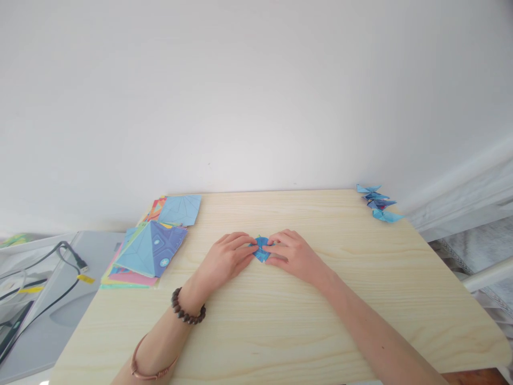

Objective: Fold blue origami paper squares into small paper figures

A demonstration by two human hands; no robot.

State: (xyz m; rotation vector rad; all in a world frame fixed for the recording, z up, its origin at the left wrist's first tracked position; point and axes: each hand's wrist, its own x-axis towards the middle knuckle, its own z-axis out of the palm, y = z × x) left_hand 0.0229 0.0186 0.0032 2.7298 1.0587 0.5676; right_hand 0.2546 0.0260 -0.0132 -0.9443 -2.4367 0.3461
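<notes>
A small folded piece of blue origami paper (262, 250) lies on the wooden table between my two hands. Its left side is under the fingertips of my left hand (230, 255), which wears a dark beaded bracelet (186, 310) at the wrist. From the other side, the fingers of my right hand (292, 254) press on its right side. Both hands have bent fingers closed onto the paper's edges. The fingertips cover part of its outline, so its full shape is hidden.
Stacked origami sheets (151, 250) in several colours lie at the table's left edge. Several folded blue paper figures (379, 203) stand in a row at the back right. A white wall (256, 107) rises behind the table (256, 347). Black cables (60, 251) lie on a grey surface at left.
</notes>
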